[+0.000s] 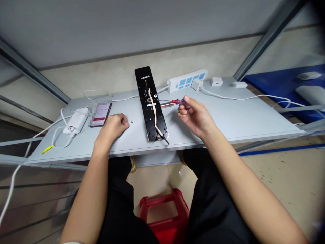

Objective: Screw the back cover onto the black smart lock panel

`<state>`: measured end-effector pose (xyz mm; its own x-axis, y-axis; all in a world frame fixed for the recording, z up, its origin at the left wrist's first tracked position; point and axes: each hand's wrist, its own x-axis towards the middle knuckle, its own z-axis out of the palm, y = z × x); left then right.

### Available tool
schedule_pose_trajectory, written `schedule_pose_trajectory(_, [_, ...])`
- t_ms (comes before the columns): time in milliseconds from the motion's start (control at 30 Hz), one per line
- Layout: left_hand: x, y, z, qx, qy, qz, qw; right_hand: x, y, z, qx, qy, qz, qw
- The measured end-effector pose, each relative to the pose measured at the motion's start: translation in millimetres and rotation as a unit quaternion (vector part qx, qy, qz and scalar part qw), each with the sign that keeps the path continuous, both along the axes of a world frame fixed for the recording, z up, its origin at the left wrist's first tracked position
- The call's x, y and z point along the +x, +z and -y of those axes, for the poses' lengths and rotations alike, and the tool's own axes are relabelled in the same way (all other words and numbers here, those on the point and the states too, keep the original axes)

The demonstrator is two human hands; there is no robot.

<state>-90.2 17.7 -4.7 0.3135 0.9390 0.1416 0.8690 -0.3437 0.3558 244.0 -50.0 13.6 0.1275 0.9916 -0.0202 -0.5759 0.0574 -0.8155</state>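
My right hand [194,113] is closed round the handle of a screwdriver [180,101]. The shaft points left and its tip is at the right edge of a long black panel [144,86]; whether it touches cannot be told. Along the panel runs a cream-sleeved cable [153,108] with a black end at the near edge. My left hand [115,124] rests on the table with its fingers curled in, and nothing shows in them. Just right of it lie tiny dark pieces, perhaps screws [131,122]. A smartphone [100,115] lies beside that hand.
A white power strip [188,80] with a plugged-in charger [197,84] stands at the back of the grey table [218,125]. Two white adapters [216,81] sit right of it. A white power brick [76,120] and cables lie at left. A red stool [165,217] is below.
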Motion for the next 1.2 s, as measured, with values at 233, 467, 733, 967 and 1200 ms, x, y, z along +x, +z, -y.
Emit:
schedule_pose_trajectory(233, [-4,7.6,5,-0.020,0.015,0.051,0.998,2,0.8,1,0.007,0.002,-0.011,1.000])
schedule_pose_trajectory(467, [-7,2.7,0,-0.007,-0.004,0.031,0.999,1,2.5,1,0.008,0.002,-0.002,1.000])
schedule_pose_trajectory(733, [-4,2.1,-3,0.002,-0.029,-0.023,0.999,0,2.0,2,0.006,0.002,-0.013,1.000])
schedule_pose_trajectory(967, [4,8.1,5,-0.026,0.014,0.026,0.999,2,1.2,3,0.007,0.003,-0.013,1.000])
schedule_pose_trajectory(1200, [0,1.7,-1,-0.029,-0.013,0.083,0.996,1,1.2,2,0.004,0.000,-0.009,1.000])
